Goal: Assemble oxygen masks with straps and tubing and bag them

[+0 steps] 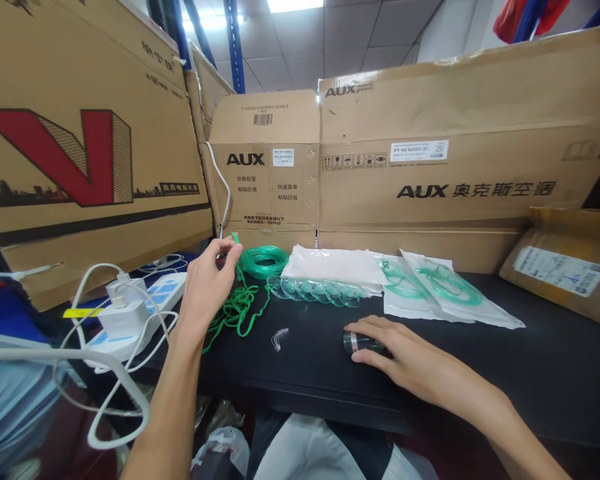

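My left hand [211, 275] is raised at the back left of the black table, its thumb and fingers pinched on the end of a green cord [235, 237]. Below it, the rest of the green cord lies in a loose tangle [240, 307]. A coil of clear green tubing [266, 261] sits just behind. On the right, my right hand [397, 347] has its fingers closed around a small dark cylinder [351, 342] with a pale band, lying on the table. Between my hands is a little bundle of thin clear strands [279, 339].
Clear plastic cups [320, 291] lie in a row before a white package [330, 262]. White pouches [450, 288] with green tubing lie to the right. A power strip [165, 293] with chargers and white cables stands left. Cardboard panels [425, 167] wall the back; a box [565, 267] stands right.
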Tool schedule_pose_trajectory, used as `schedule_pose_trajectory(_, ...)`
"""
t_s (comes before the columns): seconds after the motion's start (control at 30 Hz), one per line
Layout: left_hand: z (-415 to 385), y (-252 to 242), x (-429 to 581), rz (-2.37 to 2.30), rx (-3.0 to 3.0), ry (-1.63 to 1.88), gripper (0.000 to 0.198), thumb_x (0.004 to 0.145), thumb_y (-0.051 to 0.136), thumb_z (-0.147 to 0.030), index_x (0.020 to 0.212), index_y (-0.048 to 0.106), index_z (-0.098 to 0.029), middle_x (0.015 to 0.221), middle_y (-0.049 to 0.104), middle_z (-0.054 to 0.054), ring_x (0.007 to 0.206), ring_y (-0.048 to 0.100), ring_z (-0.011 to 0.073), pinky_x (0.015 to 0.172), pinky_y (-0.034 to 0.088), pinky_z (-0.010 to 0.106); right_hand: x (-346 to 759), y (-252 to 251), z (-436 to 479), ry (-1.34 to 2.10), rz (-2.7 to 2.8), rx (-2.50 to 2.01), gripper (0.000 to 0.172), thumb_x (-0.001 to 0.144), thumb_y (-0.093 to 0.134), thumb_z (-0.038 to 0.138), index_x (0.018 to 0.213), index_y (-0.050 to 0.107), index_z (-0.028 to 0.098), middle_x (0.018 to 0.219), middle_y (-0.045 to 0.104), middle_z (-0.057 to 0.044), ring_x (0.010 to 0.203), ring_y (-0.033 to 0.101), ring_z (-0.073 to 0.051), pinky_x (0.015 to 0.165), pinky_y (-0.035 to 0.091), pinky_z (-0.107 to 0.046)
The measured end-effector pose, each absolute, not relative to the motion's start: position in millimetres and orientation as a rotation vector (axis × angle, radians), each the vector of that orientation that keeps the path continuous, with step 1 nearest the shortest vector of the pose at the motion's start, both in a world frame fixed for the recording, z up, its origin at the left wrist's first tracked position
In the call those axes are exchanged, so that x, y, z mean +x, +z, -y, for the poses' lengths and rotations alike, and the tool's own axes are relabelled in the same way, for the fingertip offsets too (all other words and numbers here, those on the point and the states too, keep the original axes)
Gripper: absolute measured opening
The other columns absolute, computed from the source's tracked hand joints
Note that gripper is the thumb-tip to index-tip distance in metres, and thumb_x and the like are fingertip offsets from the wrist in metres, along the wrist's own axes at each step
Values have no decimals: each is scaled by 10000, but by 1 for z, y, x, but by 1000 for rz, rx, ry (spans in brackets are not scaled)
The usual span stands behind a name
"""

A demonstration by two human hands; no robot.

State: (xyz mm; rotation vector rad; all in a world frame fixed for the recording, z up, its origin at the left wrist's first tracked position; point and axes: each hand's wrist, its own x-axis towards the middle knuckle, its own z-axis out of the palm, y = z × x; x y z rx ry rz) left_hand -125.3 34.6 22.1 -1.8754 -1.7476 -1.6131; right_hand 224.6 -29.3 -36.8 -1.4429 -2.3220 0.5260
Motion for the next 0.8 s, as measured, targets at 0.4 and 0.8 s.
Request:
schedule_pose_trajectory(0.4,9,44,-75,1224,-2091,-1566,156,1023,562,-347,1003,640,-213,1588,500,85,1422,524,274,1174,404,427,225,-37,31,524,2326,-1451,600,955,485,722,1457,571,404,1579,517,-17,1511,399,-302,1250,302,-490)
schedule_pose_trajectory(0.8,17,18,-14,1086,-2884,-1229,209,1036,571,-393,1072,707,-238,1162,756,20,1112,686,213,1002,480,334,255,-24,29,426,2293,-1551,599,950,515,703,1417,608,339,1472,610,-64,1394,532,-341,1165,410,-495)
